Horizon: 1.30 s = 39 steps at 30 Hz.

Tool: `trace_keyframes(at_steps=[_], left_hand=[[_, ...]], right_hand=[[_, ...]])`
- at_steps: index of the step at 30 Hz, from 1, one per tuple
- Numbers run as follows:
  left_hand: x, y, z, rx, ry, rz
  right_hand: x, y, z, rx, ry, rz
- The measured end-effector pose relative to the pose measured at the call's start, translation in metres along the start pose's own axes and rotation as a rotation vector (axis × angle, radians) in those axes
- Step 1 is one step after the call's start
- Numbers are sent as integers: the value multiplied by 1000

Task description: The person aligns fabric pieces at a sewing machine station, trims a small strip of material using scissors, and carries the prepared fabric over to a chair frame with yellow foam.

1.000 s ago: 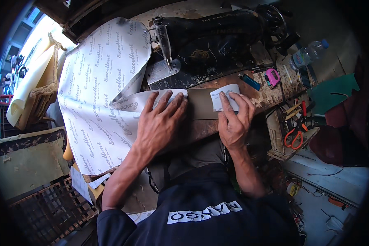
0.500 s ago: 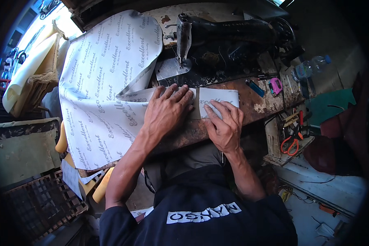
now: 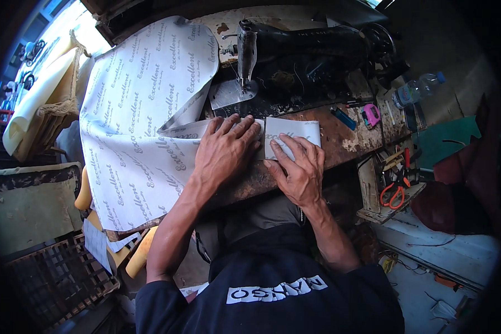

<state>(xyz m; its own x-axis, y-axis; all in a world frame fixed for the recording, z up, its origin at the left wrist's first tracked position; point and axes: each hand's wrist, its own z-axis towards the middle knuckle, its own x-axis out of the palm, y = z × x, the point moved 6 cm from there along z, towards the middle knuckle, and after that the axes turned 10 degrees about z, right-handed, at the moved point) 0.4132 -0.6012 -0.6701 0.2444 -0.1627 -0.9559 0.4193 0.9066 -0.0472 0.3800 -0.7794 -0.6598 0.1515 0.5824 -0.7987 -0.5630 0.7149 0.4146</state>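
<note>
White flap [image 3: 303,128]: Shifted left since a second ago, its left edge now just beside the fingers of the left hand [image 3: 228,146], with the right hand [image 3: 298,167] brought left too.
Left hand: Spread palm down on the narrow arm of a white printed sheet [image 3: 125,150], grasping nothing.
Right hand: Fingers laid across the flap, thumb at its near-left corner; whether it pinches the material cannot be told. Both hands are apart, close together.
Flap position: Flat on the brown, worn counter [image 3: 256,186], near side, right of the left hand.
Printed sheet: Draped over the counter's left end, with a raised fold far of the left wrist.
Sewing machine [image 3: 312,47]: Black, on the counter's far side.
Counter's right end: Blue lighter [image 3: 344,118], pink case [image 3: 371,115] beside it, clear bottle [image 3: 420,90] farther right.
Tool tray [image 3: 368,192]: Wooden, right of the counter, bearing orange-handled scissors [image 3: 402,192].
</note>
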Motion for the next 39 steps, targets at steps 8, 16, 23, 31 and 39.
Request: trace_keyframes(at_steps=[8, 16, 23, 31, 39], left_hand=[[-1, -1, 3, -14, 36, -7], [-4, -5, 1, 122, -17, 31], [-7, -5, 4, 68, 77, -65], [-7, -6, 4, 82, -14, -57], [-3, -5, 1, 86, 7, -54]], right_hand=[[0, 1, -1, -36, 7, -1], [-1, 1, -1, -11, -11, 13], [0, 0, 2, 16, -20, 23], [1, -4, 0, 26, -39, 1], [0, -1, -2, 6, -27, 17]])
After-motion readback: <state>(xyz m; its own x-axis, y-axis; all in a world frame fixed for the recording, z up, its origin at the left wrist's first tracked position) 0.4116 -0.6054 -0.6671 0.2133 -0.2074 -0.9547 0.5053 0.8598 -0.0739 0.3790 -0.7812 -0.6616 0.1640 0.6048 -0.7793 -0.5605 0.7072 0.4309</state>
